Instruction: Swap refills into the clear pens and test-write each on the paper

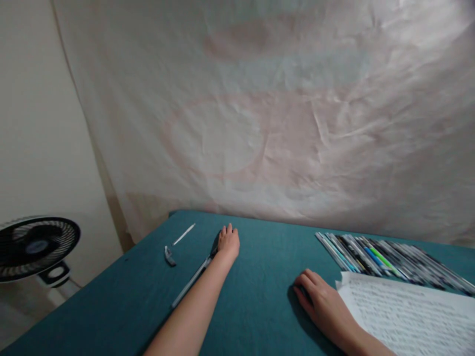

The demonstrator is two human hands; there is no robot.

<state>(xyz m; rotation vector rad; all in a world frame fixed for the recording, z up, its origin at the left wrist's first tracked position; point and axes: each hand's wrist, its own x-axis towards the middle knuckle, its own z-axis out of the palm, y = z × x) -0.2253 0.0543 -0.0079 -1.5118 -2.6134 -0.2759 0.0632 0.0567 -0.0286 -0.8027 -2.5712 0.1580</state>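
Observation:
My left hand (227, 242) reaches far across the teal table (256, 296). Its fingers are curled down onto the dark end of a long grey pen barrel (190, 283) that lies along my forearm. Left of it lie a thin white refill (183, 234) and a small grey pen cap (169, 256). My right hand (321, 297) rests palm down on the table, fingers bent under, just left of a sheet of written paper (408, 316). Nothing shows in it.
A row of several pens (386, 259) lies side by side at the back right. A creased white cloth (282, 113) hangs behind the table. A black fan (35, 247) stands beyond the table's left edge.

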